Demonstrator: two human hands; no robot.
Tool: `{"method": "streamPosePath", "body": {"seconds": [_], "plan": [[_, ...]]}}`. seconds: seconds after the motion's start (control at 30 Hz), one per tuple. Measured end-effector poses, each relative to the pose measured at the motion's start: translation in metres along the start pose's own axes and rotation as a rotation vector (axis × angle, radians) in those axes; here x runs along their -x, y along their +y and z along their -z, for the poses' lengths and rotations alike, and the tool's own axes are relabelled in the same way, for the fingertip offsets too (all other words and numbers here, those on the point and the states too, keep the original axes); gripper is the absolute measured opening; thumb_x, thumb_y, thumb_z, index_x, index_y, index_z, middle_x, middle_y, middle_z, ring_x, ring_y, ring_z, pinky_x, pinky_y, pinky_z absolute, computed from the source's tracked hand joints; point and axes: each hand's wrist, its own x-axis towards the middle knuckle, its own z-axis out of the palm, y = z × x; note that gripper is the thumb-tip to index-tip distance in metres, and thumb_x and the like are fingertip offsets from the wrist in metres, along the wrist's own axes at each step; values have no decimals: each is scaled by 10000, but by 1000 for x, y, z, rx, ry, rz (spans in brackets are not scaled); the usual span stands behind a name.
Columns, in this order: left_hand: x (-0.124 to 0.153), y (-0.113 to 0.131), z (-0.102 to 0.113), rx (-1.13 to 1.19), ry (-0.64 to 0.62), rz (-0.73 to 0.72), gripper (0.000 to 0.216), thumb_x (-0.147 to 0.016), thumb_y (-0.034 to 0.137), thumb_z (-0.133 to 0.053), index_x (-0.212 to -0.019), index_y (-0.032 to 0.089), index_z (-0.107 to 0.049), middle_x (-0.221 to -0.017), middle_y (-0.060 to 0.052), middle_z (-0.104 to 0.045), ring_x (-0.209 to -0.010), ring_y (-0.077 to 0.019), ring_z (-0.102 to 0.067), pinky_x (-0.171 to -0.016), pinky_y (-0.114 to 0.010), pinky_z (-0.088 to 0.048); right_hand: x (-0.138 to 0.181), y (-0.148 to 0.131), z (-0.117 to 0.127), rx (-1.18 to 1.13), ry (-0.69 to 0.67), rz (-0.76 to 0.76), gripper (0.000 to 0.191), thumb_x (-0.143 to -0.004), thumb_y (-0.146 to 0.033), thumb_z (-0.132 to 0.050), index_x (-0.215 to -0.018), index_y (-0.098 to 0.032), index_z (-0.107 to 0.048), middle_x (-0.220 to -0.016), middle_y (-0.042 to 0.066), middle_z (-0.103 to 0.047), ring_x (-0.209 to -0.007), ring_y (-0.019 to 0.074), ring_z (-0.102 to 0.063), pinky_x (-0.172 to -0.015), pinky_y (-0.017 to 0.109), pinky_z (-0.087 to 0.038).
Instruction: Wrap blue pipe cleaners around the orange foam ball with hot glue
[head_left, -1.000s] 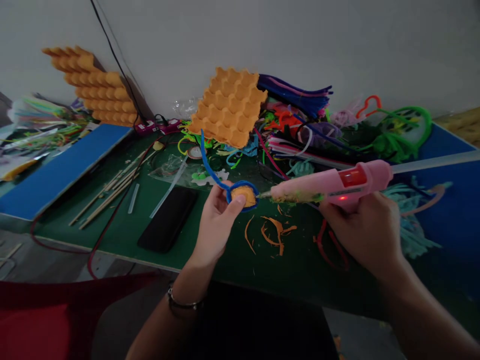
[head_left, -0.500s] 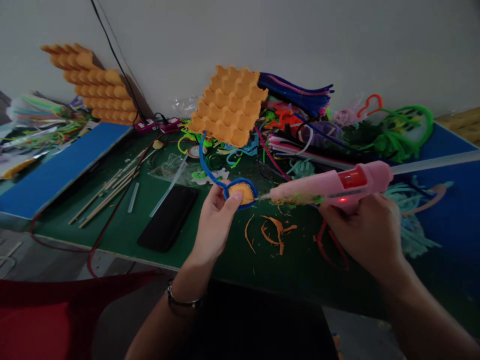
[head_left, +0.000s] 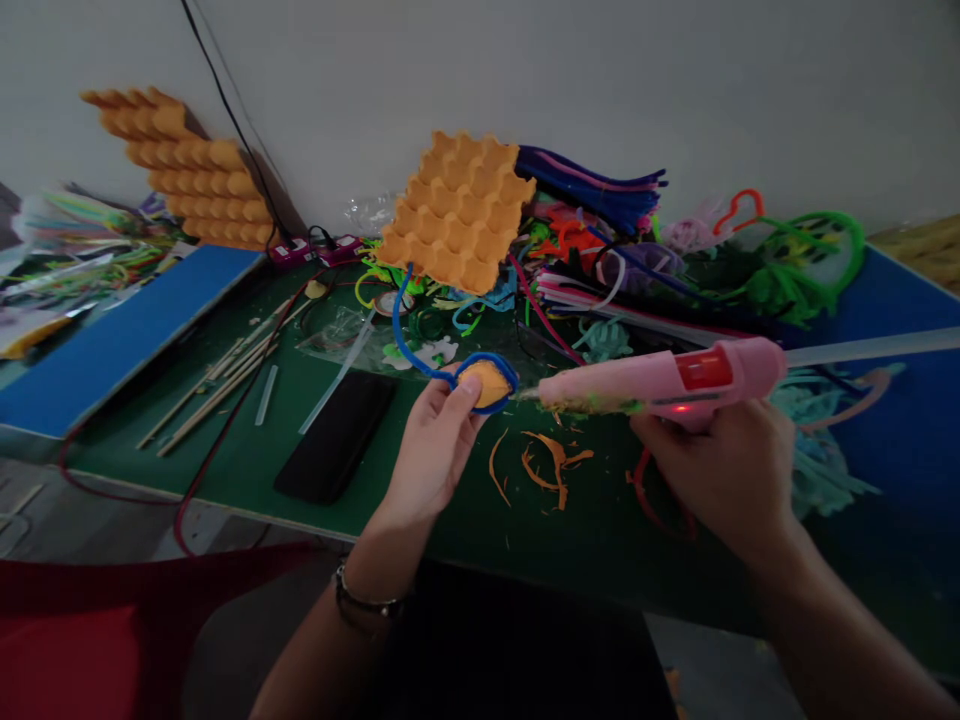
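Note:
Between thumb and fingers, my left hand [head_left: 435, 445] pinches a small orange egg-carton piece [head_left: 487, 385]. A blue pipe cleaner [head_left: 403, 335] loops round the rim of that piece, and its loose tail curves up to the left. My right hand [head_left: 727, 470] is wrapped around the handle of a pink hot glue gun [head_left: 637, 380] whose small red light glows. The gun's nozzle points left, right by the edge of the blue loop; I cannot tell whether it touches. A clear glue stick [head_left: 870, 347] sticks out of the gun's back.
Orange trimmings [head_left: 555, 465] lie below my hands. A black phone [head_left: 336, 437] and wooden sticks [head_left: 225, 380] are to the left. Behind stand an orange egg tray [head_left: 465, 210] and bundles of pipe cleaners [head_left: 592, 185]. A red cable [head_left: 217, 465] crosses the table's left side.
The egg-carton piece has turned slightly in my left hand, and the pipe cleaner's tail has swung a little left. My right hand and the glue gun have shifted only slightly.

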Motion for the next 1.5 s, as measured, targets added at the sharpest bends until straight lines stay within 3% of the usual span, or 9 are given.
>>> {"method": "streamPosePath", "body": {"seconds": [0.17,0.3,0.57,0.77,0.93,1.23,1.5], "plan": [[1,-1,-3,55,-20,28,290,-627,331,-755,-777,150,-585,-766,-31,-672,-934,-218,-656,-867,-363,-526,-1,-2,-1,31,37,4,361,-677,-285,-485,-456,-250,-201,-361,-57,-254,-351,93,-292,-380,245,-204],[2,-2,-6,103,-30,49,287,-618,331,-769,-740,152,-580,-743,-21,-682,-837,-177,-677,-829,-307,-544,-2,-3,-1,-5,94,70,421,-727,-338,-530,-449,-260,-224,-354,-57,-276,-321,88,-298,-353,241,-203],[1,0,-10,167,92,230,204,-749,250,-670,-900,136,-593,-851,-36,-688,-779,-121,-666,-753,-233,-544,0,-5,-1,10,48,-7,434,-730,-379,-548,-451,-263,-237,-370,-43,-297,-343,107,-337,-384,270,-219],[3,2,-14,266,74,233,89,-817,201,-584,-839,127,-629,-818,-47,-706,-753,-128,-684,-711,-218,-560,-1,-1,-3,33,139,27,380,-734,-435,-551,-466,-242,-363,-382,-25,-405,-362,121,-406,-382,255,-271],[6,2,-18,350,11,221,171,-867,177,-509,-820,118,-662,-818,-49,-717,-748,-127,-687,-728,-222,-562,-3,0,-3,49,220,25,382,-736,-459,-534,-463,-226,-404,-376,-16,-438,-343,122,-409,-371,243,-280],[10,5,-25,392,89,236,180,-858,133,-511,-737,140,-645,-753,-12,-708,-740,-119,-680,-770,-256,-552,-5,-5,-1,0,140,-103,322,-680,-427,-529,-466,-246,-372,-393,-23,-400,-370,126,-380,-395,257,-262],[12,3,-25,419,88,194,86,-823,132,-573,-762,127,-634,-753,-19,-707,-732,-114,-678,-759,-247,-560,-1,1,-3,66,167,-8,255,-675,-336,-498,-455,-236,-417,-380,-32,-337,-379,125,-349,-398,253,-237]]}}
